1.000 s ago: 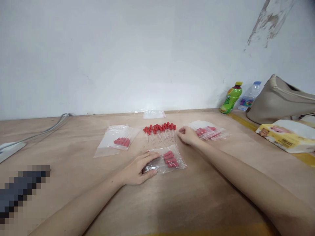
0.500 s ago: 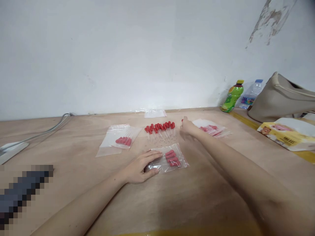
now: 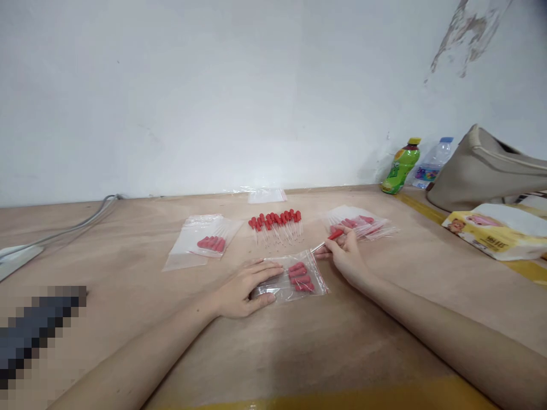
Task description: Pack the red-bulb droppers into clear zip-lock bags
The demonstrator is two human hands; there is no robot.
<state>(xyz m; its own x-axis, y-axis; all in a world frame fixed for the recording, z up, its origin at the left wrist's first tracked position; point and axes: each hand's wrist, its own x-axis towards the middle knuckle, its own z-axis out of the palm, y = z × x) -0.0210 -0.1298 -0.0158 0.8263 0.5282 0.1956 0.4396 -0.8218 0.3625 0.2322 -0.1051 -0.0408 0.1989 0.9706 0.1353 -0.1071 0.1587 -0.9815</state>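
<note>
My left hand (image 3: 245, 287) lies flat with fingers spread on the left part of a clear zip bag (image 3: 294, 278) that holds several red-capped droppers. My right hand (image 3: 344, 253) is closed in a pinch on one red-capped dropper (image 3: 328, 239), its glass tip pointing left toward the bag's top right corner. Behind the bag, a row of loose red-capped droppers (image 3: 276, 223) lies on the wooden table (image 3: 299, 347).
A filled bag (image 3: 205, 242) lies at the left, another filled bag (image 3: 361, 224) at the right, an empty bag (image 3: 266, 195) by the wall. A green bottle (image 3: 400, 165), water bottle (image 3: 431, 163), beige handbag (image 3: 487, 171) and tissue pack (image 3: 498, 230) stand far right. Grey cable (image 3: 72, 228) left.
My right hand picked one dropper from the right end of the loose row and drew back toward the zip bag. My left hand stayed on the bag.
</note>
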